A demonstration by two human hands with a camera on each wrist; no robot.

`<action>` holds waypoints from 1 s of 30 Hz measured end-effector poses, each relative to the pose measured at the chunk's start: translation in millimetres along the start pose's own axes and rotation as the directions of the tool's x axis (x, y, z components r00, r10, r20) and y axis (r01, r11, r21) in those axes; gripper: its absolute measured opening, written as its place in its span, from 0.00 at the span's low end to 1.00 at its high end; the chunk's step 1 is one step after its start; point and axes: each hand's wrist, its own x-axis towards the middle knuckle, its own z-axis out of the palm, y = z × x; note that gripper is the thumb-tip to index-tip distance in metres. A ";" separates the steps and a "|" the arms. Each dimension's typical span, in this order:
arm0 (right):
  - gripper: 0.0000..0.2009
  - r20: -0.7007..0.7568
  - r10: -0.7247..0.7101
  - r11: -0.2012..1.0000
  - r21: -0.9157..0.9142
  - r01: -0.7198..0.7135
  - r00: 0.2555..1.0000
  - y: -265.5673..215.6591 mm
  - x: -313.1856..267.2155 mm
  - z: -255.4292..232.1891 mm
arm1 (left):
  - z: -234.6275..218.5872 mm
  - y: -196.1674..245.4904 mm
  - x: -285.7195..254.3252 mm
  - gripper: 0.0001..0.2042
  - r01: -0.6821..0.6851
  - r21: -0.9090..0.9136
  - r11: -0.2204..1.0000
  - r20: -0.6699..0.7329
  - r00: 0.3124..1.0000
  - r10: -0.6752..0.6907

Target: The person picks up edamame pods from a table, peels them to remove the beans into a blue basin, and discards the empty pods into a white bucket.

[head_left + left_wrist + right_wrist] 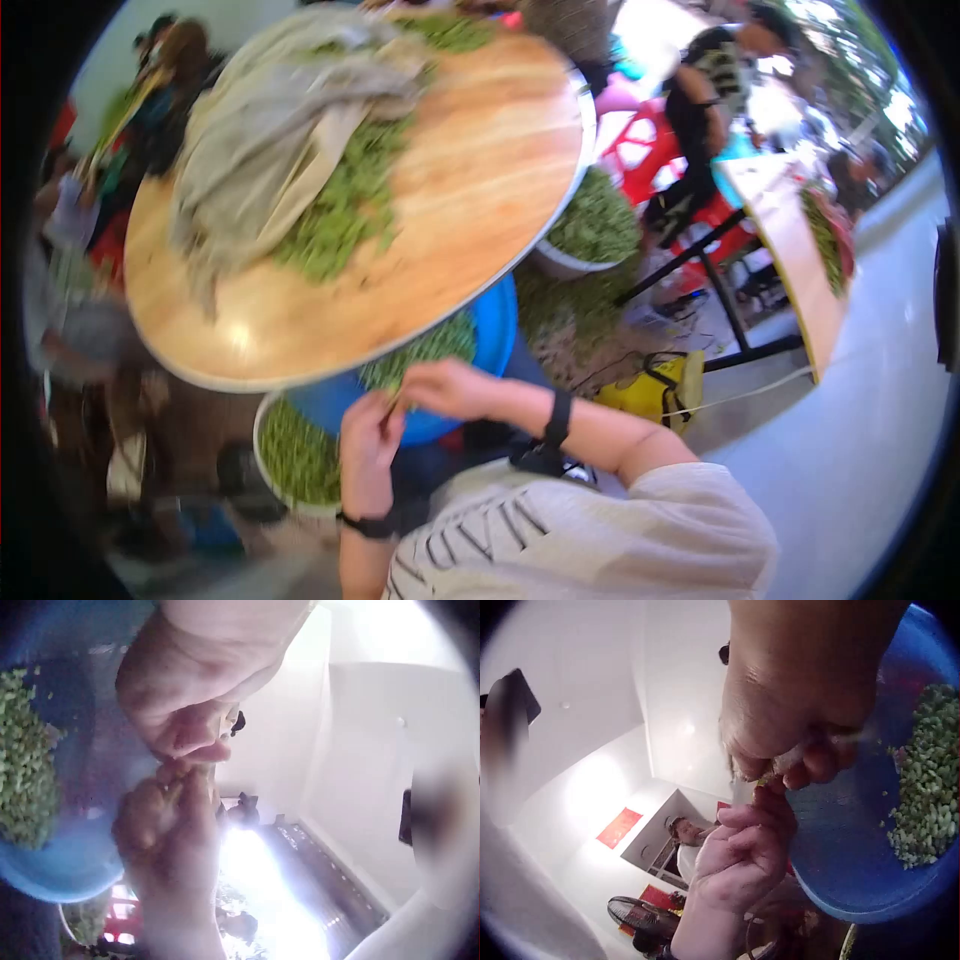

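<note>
Both hands meet fingertip to fingertip over the inner side of a blue basin (497,318). My left hand (368,440) and my right hand (450,388) pinch a small yellow-green pod (764,781) between them, mostly hidden by the fingers. In the right wrist view, the curled left hand (739,855) comes up from below to the right hand's (802,712) fingertips. Inside the basin lies a heap of small green beans (930,780), also visible beside the hands in the left wrist view.
A round wooden table (490,150) stands over the basin's far side, with a grey cloth (270,120) and green pods (345,205) on it. Buckets of greens (300,455) flank the basin. A yellow bag (650,390) lies right, near another table (785,230) and a seated person.
</note>
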 end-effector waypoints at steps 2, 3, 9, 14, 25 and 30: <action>0.08 -0.014 0.154 0.981 0.123 -0.151 0.988 15.0 -3.0 0.5 | 27.3 6.4 -5.1 0.07 -0.074 0.027 0.997 -0.141 0.987 0.077; 0.10 0.028 0.373 0.897 0.245 -0.368 0.927 21.6 -3.2 -0.5 | 27.3 5.2 -6.5 0.07 -0.119 0.081 0.990 -0.145 0.981 0.130; 0.10 -0.188 0.168 0.985 0.060 -0.159 0.968 0.9 7.1 0.5 | 30.1 5.1 -10.1 0.14 -0.181 0.530 0.828 -0.222 0.913 0.342; 0.08 -0.053 0.111 0.985 -0.131 -0.117 0.992 18.5 13.8 4.6 | 29.7 1.3 -7.2 0.16 -0.160 0.632 0.759 -0.159 0.931 0.328; 0.07 0.073 -0.006 0.990 -0.143 0.016 0.997 0.9 10.7 2.3 | 30.6 9.4 -15.2 0.15 -0.082 0.505 0.859 -0.155 0.971 0.183; 0.08 0.124 0.026 0.951 -0.310 0.014 0.992 -2.8 13.7 8.4 | 24.5 -0.9 -15.9 0.14 -0.161 0.787 0.595 -0.041 0.949 0.311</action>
